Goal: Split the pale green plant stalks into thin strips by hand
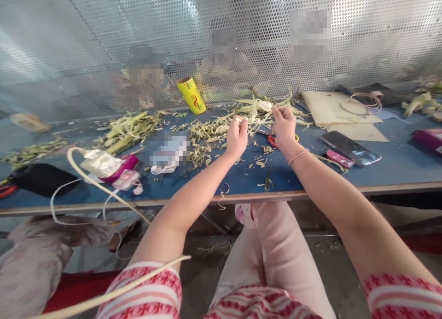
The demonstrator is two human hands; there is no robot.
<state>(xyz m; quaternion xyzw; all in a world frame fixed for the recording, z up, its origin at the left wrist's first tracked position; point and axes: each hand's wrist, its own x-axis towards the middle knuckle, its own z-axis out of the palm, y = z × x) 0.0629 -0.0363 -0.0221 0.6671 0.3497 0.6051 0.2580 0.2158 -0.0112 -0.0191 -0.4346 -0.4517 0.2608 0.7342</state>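
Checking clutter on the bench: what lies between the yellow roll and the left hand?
In the head view, a heap of pale green leaf trimmings covers the blue table between yellow roll and left hand.

Before you the tabletop (397, 165) is matt blue, edged in wood; behind it the perforated metal screen (86, 43) shines, and the phone (350, 147) looks glossy glass.

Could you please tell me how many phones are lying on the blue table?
1: a phone lies face up on the table, right of the right hand. Others may be hidden under clutter.
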